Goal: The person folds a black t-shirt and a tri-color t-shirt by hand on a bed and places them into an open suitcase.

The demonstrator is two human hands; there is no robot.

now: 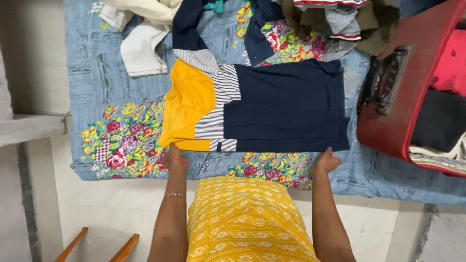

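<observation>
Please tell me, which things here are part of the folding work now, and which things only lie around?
In hand:
- shirt, navy, yellow and striped, flat on the bedsheet
- left hand and right hand, each at its near edge

Lying about:
- clothes pile
- white garment
- red suitcase with clothes inside
- wooden bars on the floor

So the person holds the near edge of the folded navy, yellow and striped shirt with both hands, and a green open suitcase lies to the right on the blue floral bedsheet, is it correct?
Not quite: the open suitcase is red, not green, as the head view shows. The rest holds: the left hand and the right hand hold the near edge of the folded navy, yellow and striped shirt on the blue floral bedsheet.
</observation>
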